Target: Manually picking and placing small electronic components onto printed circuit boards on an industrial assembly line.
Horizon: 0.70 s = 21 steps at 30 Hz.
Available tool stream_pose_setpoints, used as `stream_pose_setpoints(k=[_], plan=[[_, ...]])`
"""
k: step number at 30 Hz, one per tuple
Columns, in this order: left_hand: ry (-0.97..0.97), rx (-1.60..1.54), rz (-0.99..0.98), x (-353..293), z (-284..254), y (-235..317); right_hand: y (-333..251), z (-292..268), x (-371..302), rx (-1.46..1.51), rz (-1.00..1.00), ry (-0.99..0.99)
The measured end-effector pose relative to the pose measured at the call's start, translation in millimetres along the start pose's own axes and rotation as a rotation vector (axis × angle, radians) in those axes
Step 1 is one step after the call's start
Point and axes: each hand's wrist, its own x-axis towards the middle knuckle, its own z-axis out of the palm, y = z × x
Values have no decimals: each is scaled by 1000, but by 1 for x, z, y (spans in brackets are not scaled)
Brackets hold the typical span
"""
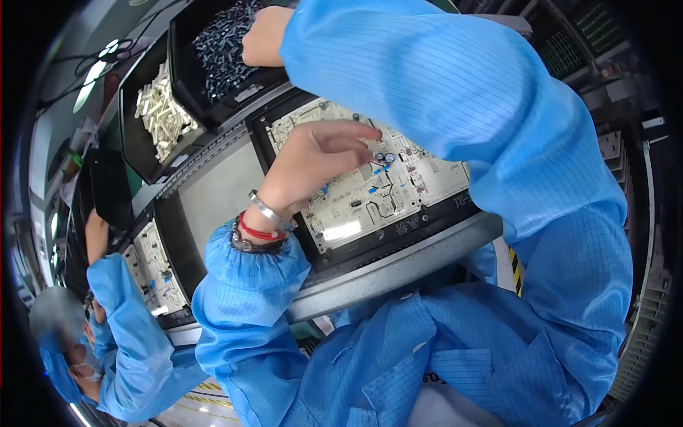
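Note:
My left hand hovers over a pale circuit board in a black frame. Its thumb and fingers draw together near two small round capacitors; whatever is between the fingertips is too small to make out. Bracelets circle that wrist. Stretched across the board to the far left, my right arm brings my right hand to the edge of a black bin heaped with small dark blue components. The right fingertips are hidden, so their grip does not show. Blue parts and black wire loops sit on the board.
Beside the blue parts stands a black bin with cream-coloured pieces. Further left, a co-worker's blue sleeve reaches past another framed board. A metal rail borders the near side; racks stand at right.

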Motion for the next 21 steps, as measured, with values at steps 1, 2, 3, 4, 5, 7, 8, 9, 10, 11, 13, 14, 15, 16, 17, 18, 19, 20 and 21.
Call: stream_pose_setpoints(k=[1,2,3,4,5,7,8,9,10,11,13,14,15,16,17,18,19,20,21], plan=[[80,103,55,5,5,0,0,9,0,-49,-36,62],[72,106,49,9,8,-2,-3,8,-3,-102,-75,123],[181,423,202,14,9,-7,-4,7,-5,-98,-66,121],[288,740,358,18,10,-11,-4,5,-7,-102,-81,162],[306,836,382,21,13,-13,-1,5,-11,-110,-88,199],[301,902,380,25,16,-19,0,4,-14,-98,-64,232],[314,963,374,25,17,-22,-2,2,-16,-84,-57,269],[337,987,387,24,17,-24,-2,-4,-17,-47,-67,203],[328,991,385,22,18,-24,-1,-4,-17,-43,-58,203],[343,995,363,20,18,-24,-1,-6,-16,11,-65,248],[350,992,352,19,17,-25,2,-10,-15,97,-69,224],[347,997,351,19,18,-24,2,-10,-14,99,-65,228],[348,1038,346,18,19,-24,2,-10,-14,116,-62,288],[350,1079,342,19,19,-23,3,-10,-15,132,-60,349],[348,1082,343,19,21,-22,5,-12,-17,132,-58,350],[329,1135,362,20,22,-20,7,-13,-21,133,-60,396],[309,1187,381,21,24,-18,10,-14,-25,134,-62,442],[309,1189,379,21,25,-15,12,-16,-30,135,-61,444],[292,1210,367,21,27,-11,14,-17,-36,178,-58,522]])
